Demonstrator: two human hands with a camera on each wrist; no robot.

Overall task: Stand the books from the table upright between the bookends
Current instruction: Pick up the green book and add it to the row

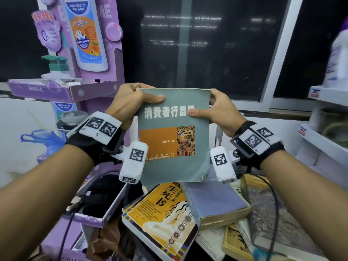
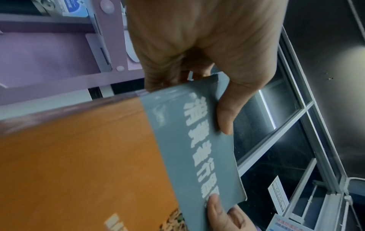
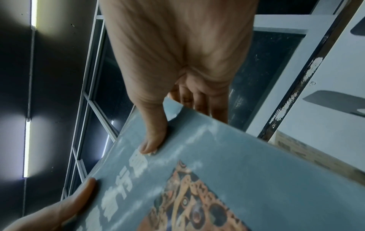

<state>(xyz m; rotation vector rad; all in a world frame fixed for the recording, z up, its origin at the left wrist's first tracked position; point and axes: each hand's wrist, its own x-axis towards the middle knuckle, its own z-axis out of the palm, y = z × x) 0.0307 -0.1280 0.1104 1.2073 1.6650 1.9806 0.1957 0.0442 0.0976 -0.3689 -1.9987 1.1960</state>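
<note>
The grey-green paperback book with an orange panel is held upright in open air before the dark window, its lower edge above the flat pile of books. The surface beneath the pile is hidden, and no bookends can be made out. The left hand and right hand pinch its upper corners, thumbs on the front cover.

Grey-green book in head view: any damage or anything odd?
Yes. The grey-green book, held up by both hands at its top corners, is worn: its lower right cover corner is frayed and curled, and its top right corner is bent. Below, the yellow book and others lie in an untidy pile.
</note>
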